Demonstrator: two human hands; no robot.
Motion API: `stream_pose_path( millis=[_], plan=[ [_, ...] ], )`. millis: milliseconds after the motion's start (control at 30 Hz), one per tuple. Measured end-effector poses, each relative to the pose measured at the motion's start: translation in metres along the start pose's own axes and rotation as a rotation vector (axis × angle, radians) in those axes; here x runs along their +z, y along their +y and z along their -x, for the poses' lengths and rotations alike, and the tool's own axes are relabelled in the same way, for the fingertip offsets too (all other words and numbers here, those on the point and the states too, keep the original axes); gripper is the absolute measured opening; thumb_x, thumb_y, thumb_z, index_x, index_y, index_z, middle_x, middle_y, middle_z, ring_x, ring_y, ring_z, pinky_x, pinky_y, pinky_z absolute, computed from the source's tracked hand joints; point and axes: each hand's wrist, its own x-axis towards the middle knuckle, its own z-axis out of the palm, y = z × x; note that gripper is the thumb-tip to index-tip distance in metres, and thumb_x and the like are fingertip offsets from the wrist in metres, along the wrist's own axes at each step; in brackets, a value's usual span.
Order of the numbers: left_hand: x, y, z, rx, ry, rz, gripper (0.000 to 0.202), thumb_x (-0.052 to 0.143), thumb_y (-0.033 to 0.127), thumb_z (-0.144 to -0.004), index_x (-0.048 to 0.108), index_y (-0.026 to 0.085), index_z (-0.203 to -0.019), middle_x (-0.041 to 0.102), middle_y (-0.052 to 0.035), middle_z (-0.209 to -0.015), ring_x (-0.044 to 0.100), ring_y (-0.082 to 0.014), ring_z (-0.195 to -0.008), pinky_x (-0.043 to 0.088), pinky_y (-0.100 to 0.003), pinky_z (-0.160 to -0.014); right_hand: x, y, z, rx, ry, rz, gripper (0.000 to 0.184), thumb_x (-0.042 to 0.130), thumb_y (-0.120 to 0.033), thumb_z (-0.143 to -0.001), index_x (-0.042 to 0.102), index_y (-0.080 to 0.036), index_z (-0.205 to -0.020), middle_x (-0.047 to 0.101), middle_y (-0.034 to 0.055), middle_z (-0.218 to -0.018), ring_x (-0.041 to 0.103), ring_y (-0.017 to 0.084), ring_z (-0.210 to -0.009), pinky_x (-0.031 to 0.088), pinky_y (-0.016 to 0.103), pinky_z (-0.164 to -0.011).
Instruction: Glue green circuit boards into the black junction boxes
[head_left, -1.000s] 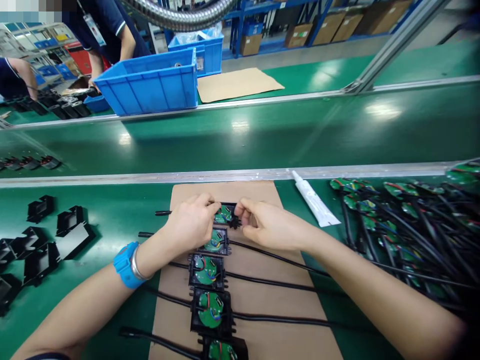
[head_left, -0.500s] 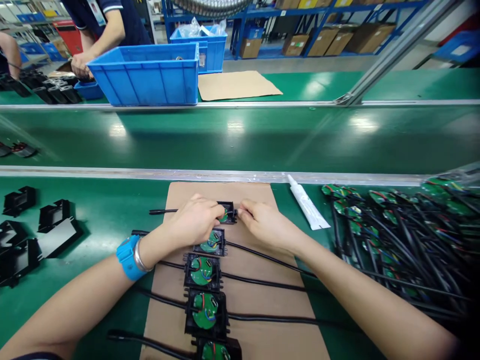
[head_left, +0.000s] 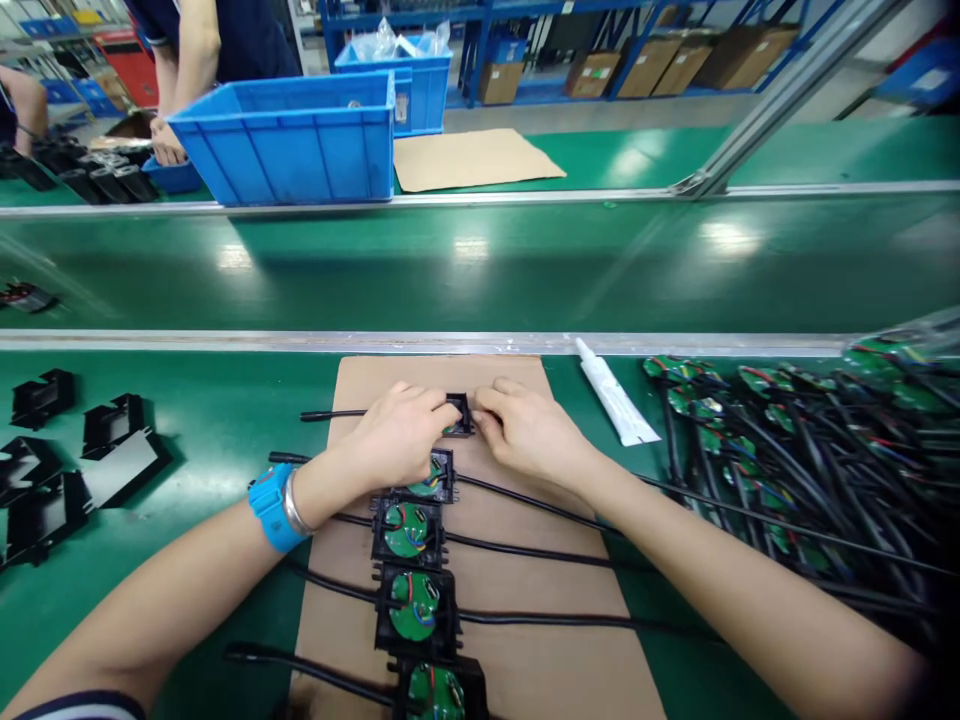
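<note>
My left hand (head_left: pixel 401 432) is bent over the farthest black plastic housing (head_left: pixel 466 418), its fingertips at the housing's left part and covering most of the green circuit board inside. A black cable (head_left: pixel 330 414) sticks out on that side. My right hand (head_left: pixel 529 428) is closed in a pinch at the housing's right edge, where the cable end is mostly hidden by the fingers. Nearer to me, several like housings (head_left: pixel 409 532) stand in a column on a cardboard sheet (head_left: pixel 540 590), each with a round green board and black cables leaving both sides.
A white tube (head_left: pixel 616 395) lies right of the cardboard. Beyond it is a heap of boards with black cables (head_left: pixel 810 480). Empty black housings (head_left: pixel 112 425) lie at left. Across the metal rail, a blue crate (head_left: pixel 292 145) stands near a co-worker's hands (head_left: pixel 166 140).
My hands stay at the farthest housing, with the left fingers shifted slightly over it. The view has moved a little. The co-worker's hands have gone lower into a small blue bin.
</note>
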Motion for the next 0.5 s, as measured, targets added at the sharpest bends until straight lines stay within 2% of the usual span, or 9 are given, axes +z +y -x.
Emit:
stream_pose_path(
  millis=[133, 367, 433, 500],
  plan=[
    [0.001, 0.002, 0.004, -0.003, 0.006, -0.021, 0.046, 0.048, 0.010, -0.081, 0.054, 0.018, -0.126, 0.060, -0.0070, -0.098, 0.056, -0.0220, -0.088, 0.037, -0.035, -0.074, 0.009, 0.008, 0.004, -0.054, 0.094, -0.095, 0.012, 0.050, -0.013, -0.084, 0.061, -0.015, -0.085, 0.060, 0.0047, -0.080, 0.056, 0.016, -0.077, 0.045, 0.027, -0.072],
    [0.005, 0.006, -0.007, -0.064, -0.009, 0.030, 0.040, 0.046, 0.009, -0.079, 0.062, 0.018, -0.115, 0.060, -0.0068, -0.103, 0.054, -0.0233, -0.095, 0.037, -0.038, -0.080, 0.028, 0.019, 0.001, -0.155, 0.191, -0.168, 0.022, 0.044, -0.016, -0.090, 0.065, -0.014, -0.085, 0.063, 0.0086, -0.080, 0.054, 0.020, -0.078, 0.045, 0.033, -0.076],
    [0.001, 0.005, -0.001, -0.065, -0.013, 0.048, 0.039, 0.045, 0.010, -0.082, 0.061, 0.019, -0.117, 0.059, -0.0075, -0.109, 0.053, -0.0242, -0.099, 0.038, -0.039, -0.084, 0.023, 0.017, 0.004, -0.176, 0.206, -0.158, 0.021, 0.046, -0.017, -0.090, 0.066, -0.014, -0.087, 0.064, 0.0090, -0.082, 0.054, 0.021, -0.077, 0.045, 0.035, -0.076],
    [-0.009, 0.006, 0.023, -0.066, 0.033, 0.104, 0.041, 0.044, 0.012, -0.087, 0.053, 0.018, -0.126, 0.054, -0.0096, -0.123, 0.049, -0.0256, -0.110, 0.037, -0.041, -0.091, 0.011, 0.004, 0.020, -0.182, 0.235, -0.114, 0.022, 0.047, -0.020, -0.090, 0.066, -0.013, -0.096, 0.066, 0.0111, -0.089, 0.054, 0.023, -0.083, 0.045, 0.039, -0.079]
  ],
)
